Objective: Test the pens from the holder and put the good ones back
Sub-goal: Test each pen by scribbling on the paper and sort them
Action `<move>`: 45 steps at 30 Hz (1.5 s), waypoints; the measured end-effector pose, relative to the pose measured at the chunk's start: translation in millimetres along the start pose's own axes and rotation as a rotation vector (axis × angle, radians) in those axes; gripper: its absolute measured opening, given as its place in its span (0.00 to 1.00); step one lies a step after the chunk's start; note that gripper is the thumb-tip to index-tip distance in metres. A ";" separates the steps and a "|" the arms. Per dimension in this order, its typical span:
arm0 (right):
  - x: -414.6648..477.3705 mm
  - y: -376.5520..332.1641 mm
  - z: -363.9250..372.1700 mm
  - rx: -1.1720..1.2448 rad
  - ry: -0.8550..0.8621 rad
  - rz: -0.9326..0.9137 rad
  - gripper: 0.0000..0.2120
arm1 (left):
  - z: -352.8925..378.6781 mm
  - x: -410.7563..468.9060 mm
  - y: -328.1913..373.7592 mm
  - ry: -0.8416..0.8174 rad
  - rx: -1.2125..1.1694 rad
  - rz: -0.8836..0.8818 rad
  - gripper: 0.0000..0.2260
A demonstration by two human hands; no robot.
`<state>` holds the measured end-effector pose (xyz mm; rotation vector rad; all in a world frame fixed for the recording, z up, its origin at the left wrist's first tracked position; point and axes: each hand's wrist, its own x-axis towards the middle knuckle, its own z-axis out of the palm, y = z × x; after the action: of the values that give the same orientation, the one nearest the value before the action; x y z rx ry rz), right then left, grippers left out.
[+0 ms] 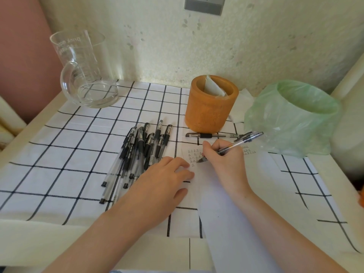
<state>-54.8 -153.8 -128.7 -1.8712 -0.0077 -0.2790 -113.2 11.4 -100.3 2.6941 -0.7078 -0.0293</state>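
My right hand (223, 160) grips a clear-barrelled black pen (239, 143) with its tip down on a white sheet of paper (226, 203) that carries several small written marks. My left hand (163, 181) lies flat with straight fingers on the paper's left edge. A pile of several black gel pens (137, 154) lies just left of the paper. One more pen (212, 135) lies crosswise in front of the orange wooden holder (210, 107), which contains only a folded pale sheet.
A glass pitcher (86, 75) stands at the back left on the checked cloth (69, 154). A bin lined with a green plastic bag (295, 117) stands at the right. The wall runs close behind the holder.
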 end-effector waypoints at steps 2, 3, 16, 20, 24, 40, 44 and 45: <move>0.0 0.1 0.6 -0.006 -0.009 -0.010 0.16 | 0.1 0.3 0.1 0.000 0.001 -0.001 0.18; 0.2 0.2 0.7 -0.011 -0.011 -0.013 0.17 | 0.5 0.5 -0.2 0.000 0.001 -0.001 0.18; -1.1 -2.0 1.7 -0.069 0.013 -0.032 0.18 | -0.2 1.3 0.9 -0.008 0.006 -0.003 0.18; 0.2 0.0 0.8 -0.049 0.003 -0.030 0.16 | 0.5 0.8 -0.1 -0.007 0.008 -0.004 0.18; -0.5 -0.4 0.6 -0.037 -0.009 -0.023 0.17 | 1.3 1.6 -0.3 0.000 0.009 -0.002 0.17; -1.5 -3.5 1.8 -0.064 0.005 -0.031 0.17 | 0.8 3.1 0.5 0.003 0.000 -0.001 0.17; -1.1 -3.1 0.9 -0.033 -0.010 -0.016 0.16 | 0.0 2.9 1.1 0.010 -0.003 -0.001 0.17; -1.4 -3.4 0.6 -0.031 -0.019 -0.016 0.16 | -0.3 2.8 1.1 0.015 -0.003 0.000 0.17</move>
<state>-56.6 -151.9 -126.0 -1.9051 -0.0314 -0.2735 -111.3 9.2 -99.5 2.6882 -0.7032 -0.0101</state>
